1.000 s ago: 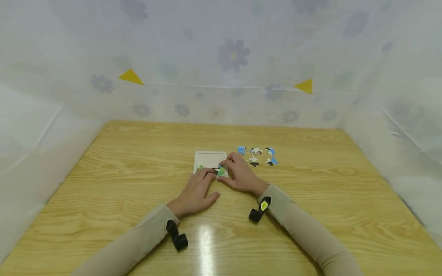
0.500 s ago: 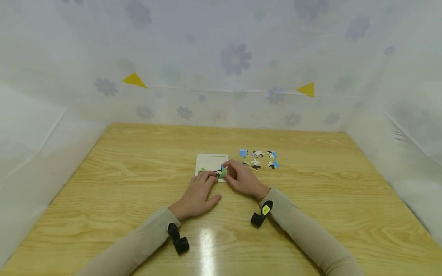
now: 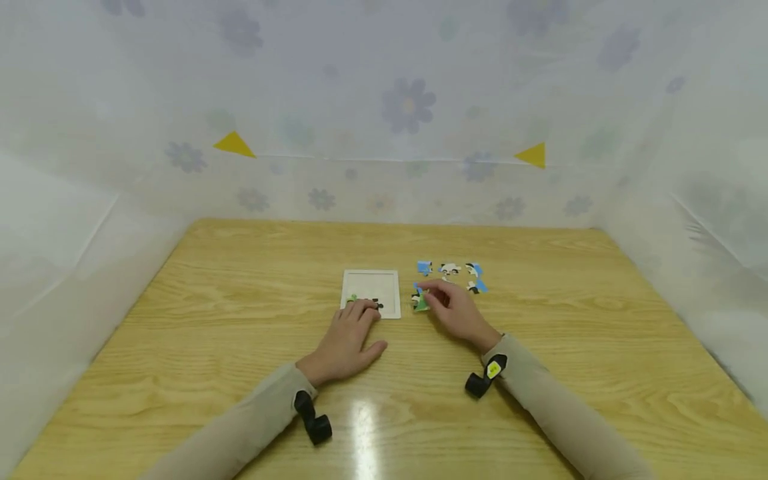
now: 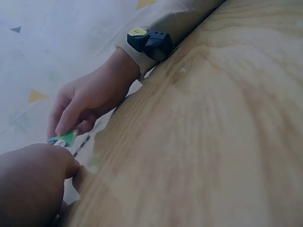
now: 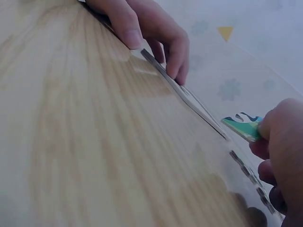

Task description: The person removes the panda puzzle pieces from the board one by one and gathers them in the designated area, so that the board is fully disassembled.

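My right hand (image 3: 457, 312) pinches a green, black and white jigsaw piece (image 3: 418, 302) between thumb and fingers, just right of the white puzzle tray (image 3: 372, 283). In the right wrist view this piece (image 5: 244, 128) is tilted and raised above the table. My left hand (image 3: 347, 343) lies palm down with its fingertips over the tray's near edge. Beside those fingertips, green and black puzzle pieces (image 3: 353, 298) show along the bottom of the tray; the fingers hide part of them. The upper part of the tray is bare light board.
Several loose panda pieces lie behind and right of my right hand, among them a blue corner piece (image 3: 424, 267) and a panda-face piece (image 3: 449, 269). The wooden table (image 3: 252, 280) ends at a flower-print cloth (image 3: 360, 180) at the back and sides.
My right hand has lifted the green piece out of the tray's lower right corner and carried it to the right. My left hand stays on the tray's near edge.
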{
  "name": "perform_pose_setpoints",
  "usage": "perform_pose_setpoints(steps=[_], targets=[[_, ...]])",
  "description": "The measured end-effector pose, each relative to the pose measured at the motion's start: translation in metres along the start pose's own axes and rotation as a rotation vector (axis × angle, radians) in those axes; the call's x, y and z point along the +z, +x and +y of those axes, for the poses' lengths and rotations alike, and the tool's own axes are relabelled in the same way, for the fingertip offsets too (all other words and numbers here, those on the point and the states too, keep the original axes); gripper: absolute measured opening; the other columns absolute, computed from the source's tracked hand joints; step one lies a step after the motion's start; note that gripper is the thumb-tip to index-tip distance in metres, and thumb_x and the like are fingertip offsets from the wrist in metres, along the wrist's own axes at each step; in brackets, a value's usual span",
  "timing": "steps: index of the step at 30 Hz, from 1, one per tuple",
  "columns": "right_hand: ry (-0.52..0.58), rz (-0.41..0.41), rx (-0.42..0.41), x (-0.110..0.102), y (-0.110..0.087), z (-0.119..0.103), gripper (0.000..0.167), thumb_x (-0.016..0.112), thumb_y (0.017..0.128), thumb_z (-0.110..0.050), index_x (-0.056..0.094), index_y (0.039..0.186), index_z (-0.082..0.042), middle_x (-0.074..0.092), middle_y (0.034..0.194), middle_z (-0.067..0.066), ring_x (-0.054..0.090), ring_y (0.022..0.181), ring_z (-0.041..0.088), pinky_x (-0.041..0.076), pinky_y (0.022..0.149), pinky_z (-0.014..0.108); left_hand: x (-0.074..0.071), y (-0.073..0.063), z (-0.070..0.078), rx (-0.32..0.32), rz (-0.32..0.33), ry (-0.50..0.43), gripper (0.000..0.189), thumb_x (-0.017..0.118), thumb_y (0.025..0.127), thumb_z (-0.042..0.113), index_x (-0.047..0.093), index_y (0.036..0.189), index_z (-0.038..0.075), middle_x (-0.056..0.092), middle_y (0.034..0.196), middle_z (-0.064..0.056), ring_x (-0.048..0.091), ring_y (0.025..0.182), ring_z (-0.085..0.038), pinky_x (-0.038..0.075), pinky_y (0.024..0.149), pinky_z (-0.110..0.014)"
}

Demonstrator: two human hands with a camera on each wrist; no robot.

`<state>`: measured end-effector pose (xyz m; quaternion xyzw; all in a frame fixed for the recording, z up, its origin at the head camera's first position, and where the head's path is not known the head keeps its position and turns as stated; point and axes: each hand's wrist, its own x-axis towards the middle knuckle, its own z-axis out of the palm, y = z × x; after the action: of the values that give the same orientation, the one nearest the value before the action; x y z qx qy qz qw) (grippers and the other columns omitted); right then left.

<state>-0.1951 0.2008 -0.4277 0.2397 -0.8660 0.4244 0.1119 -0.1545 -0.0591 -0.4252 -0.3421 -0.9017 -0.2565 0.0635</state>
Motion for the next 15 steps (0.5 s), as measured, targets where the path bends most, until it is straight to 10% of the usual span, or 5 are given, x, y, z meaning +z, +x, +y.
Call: perform_pose_setpoints(steps=[15], targets=[[-0.155, 0.066, 0.074, -0.054, -0.038, 0.024, 0.013, 0.065, 0.089, -0.004, 0.072, 0.100, -0.004, 0.062, 0.073, 0.001, 0.043, 0.058, 0.003, 0.038, 0.053, 0.022, -0.001, 0.000, 0.002, -0.011, -0.008, -0.002, 0.040, 0.059, 0.092, 0.036, 0.055, 0.119, 0.007, 0.046, 0.134, -0.012, 0.042, 0.125, -0.030, 0.034, 0.101, -0.049]])
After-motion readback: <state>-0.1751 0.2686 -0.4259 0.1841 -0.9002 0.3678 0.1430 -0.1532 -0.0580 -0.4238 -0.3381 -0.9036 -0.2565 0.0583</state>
